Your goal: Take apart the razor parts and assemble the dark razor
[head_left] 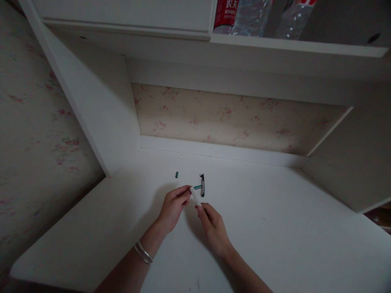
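Hands meet in the middle of the white table [275, 228], both working on one small white stick-like piece [195, 196]. Left hand [173, 205] pinches its far end between thumb and fingertips, right hand [213, 223] pinches the near end the same way, so the piece hangs tilted between them just above the table. Both grips are pressed together on it, nothing spread.

My read: this is the fiddly bit of putting together or pulling apart something tiny, and the white piece looks like it belongs with the bits lying right behind it. Whatever comes next probably wants a steady hold with one hand while the other twists or slides, and it's small enough to slip easily. Hard to say exactly what the piece is, too small and the light is dim.

Count of stuff:
- one white piece, in the hands
- one dark bar with a green stub [201, 185] lying on the table, just past the fingertips
- one tiny green bit [176, 174] lying apart, a little further back to the left
- two thin bangles [143, 252] on the left wrist
- two clear plastic bottles [244, 16] up on the shelf, one with a red label

Flowery wallpaper [232, 118] behind the table.
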`<control>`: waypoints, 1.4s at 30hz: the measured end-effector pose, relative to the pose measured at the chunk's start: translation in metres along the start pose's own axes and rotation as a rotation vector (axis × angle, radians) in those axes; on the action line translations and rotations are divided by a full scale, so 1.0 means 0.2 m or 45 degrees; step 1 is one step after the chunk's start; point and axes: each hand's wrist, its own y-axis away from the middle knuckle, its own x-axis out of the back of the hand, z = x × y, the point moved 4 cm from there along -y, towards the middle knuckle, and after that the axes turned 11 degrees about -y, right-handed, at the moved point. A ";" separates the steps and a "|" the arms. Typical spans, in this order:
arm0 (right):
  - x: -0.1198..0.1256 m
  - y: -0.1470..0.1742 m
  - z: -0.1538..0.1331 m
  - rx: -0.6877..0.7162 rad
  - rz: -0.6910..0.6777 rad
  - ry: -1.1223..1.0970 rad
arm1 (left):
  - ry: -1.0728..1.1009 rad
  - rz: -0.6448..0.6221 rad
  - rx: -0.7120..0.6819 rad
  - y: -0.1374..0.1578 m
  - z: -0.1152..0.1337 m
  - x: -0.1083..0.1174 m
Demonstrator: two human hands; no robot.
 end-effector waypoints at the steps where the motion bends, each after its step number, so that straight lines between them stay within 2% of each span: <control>1: 0.01 0.00 0.00 -0.007 0.043 0.000 | -0.008 0.001 -0.003 0.00 0.00 0.00; 4: 0.04 -0.01 0.03 -0.071 0.156 -0.051 | -0.051 0.002 -0.019 0.00 -0.01 0.01; 6: 0.04 0.00 0.05 -0.112 0.156 -0.084 | -0.082 0.000 -0.024 0.00 -0.01 0.01; 11: -0.03 0.02 0.06 -0.162 -0.082 -0.067 | -0.159 0.007 -0.055 0.00 0.00 0.00; 13: -0.03 0.03 0.07 -0.173 -0.109 -0.090 | -0.176 -0.005 -0.067 0.00 0.00 0.00; 18: 0.01 0.01 0.09 -0.173 0.085 -0.170 | -0.140 0.006 -0.027 0.00 0.00 0.00; 21: 0.00 0.01 0.08 -0.181 0.035 -0.175 | -0.144 -0.006 -0.030 0.00 0.00 0.01; 25: -0.03 0.02 0.08 -0.174 -0.087 -0.172 | -0.168 -0.033 -0.056 0.00 0.00 0.01; 29: 0.01 0.01 0.08 -0.154 0.053 -0.180 | -0.151 -0.019 -0.020 0.00 -0.02 0.01; 31: 0.02 0.00 0.08 -0.130 0.062 -0.154 | -0.153 -0.033 -0.015 0.00 -0.02 0.00; 36: -0.03 0.01 0.05 -0.075 -0.144 -0.052 | -0.156 -0.103 -0.044 0.01 -0.01 -0.01; 42: 0.00 0.00 0.03 -0.021 -0.061 0.022 | -0.142 -0.112 -0.005 0.01 -0.01 -0.01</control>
